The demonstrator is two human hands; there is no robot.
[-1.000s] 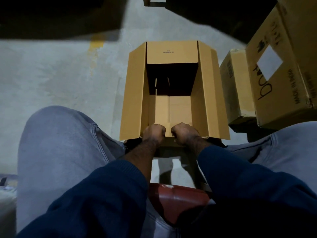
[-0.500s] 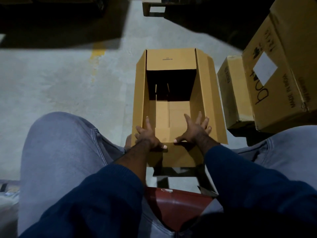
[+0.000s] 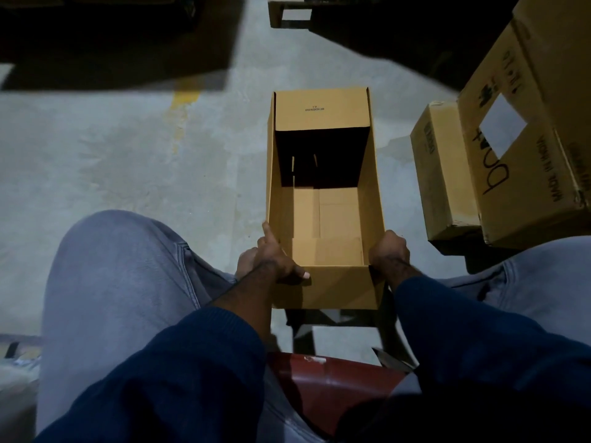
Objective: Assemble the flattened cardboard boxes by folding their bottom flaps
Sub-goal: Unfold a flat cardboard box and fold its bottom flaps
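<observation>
**Down between the knees, an open box held at both near corners**

Leftmost lies the bare concrete floor [image 3: 128,161], grey and blotchy. A worn yellow paint mark [image 3: 184,100] runs on it, and a broad dark shadow [image 3: 112,43] covers the far left of the room. Nearer, the left knee [image 3: 121,282] in pale grey trousers rises over the floor, and a navy sleeve [image 3: 179,378] reaches toward the middle.

The left grip [image 3: 275,260] holds the near left corner of the cardboard box [image 3: 323,219]. Its thumb lies over the rim of the near wall and its forefinger points along the outside of the left wall. The other fingers are hidden behind the card.

The box sits between the knees with its mouth open toward the camera. Its bottom flaps are folded in and show inside as overlapping panels with a seam. The far top flap stands up and carries small print. Whether the base touches the floor cannot be told. Below the box shows a red seat [image 3: 326,388].

The right grip [image 3: 388,251] is curled tight on the near right corner, knuckles up. Right of the box and apart from it, a small closed carton [image 3: 444,174] stands on the floor. It is against a large carton [image 3: 527,174] bearing a white label and black print.
</observation>
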